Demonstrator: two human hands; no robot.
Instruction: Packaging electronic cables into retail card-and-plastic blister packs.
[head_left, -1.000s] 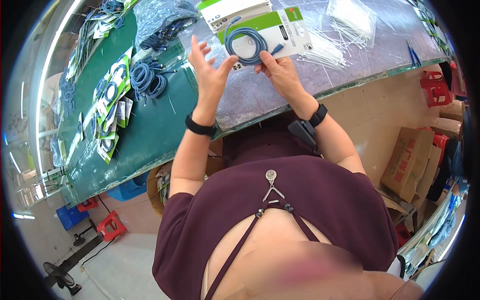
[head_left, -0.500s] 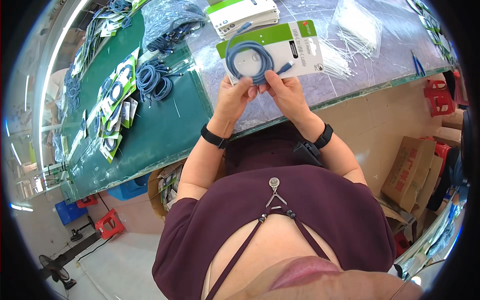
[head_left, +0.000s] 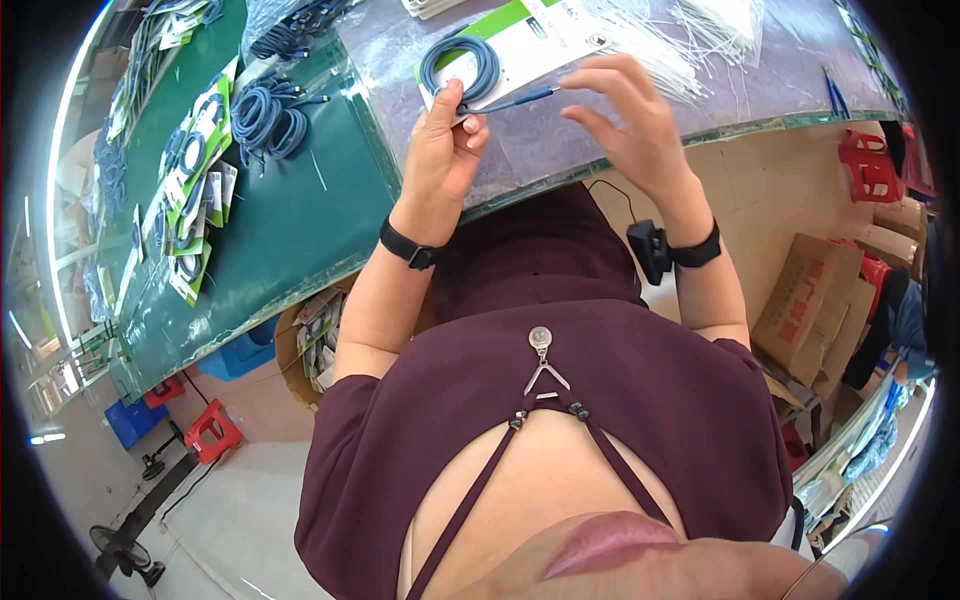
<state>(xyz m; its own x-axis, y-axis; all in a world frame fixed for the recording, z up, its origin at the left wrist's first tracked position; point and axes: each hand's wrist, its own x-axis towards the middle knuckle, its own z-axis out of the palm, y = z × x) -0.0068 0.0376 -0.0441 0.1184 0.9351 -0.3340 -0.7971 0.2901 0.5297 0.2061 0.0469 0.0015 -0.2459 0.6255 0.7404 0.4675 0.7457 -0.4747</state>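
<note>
A blue coiled cable (head_left: 492,68) lies against a white and green packaging card (head_left: 545,48) above the table. My left hand (head_left: 445,150) grips the coil and the card's lower left corner, thumb in front. One end of the cable sticks out to the right with its plug (head_left: 540,94). My right hand (head_left: 632,125) is beside that plug, thumb and fingers apart, with nothing seen between them. Thin white ties (head_left: 655,65) are spread on the table just beyond the right hand.
Loose blue cables (head_left: 268,122) and a row of carded cables (head_left: 195,165) lie on the green mat at left. Blue-handled cutters (head_left: 836,95) rest near the table's right edge. Below stand red stools (head_left: 868,165) and a cardboard box (head_left: 808,298).
My right hand has let go of the coil and card and moved right, fingers opening. The card has tilted, its right side rising, and the plug end now points out to the right.
</note>
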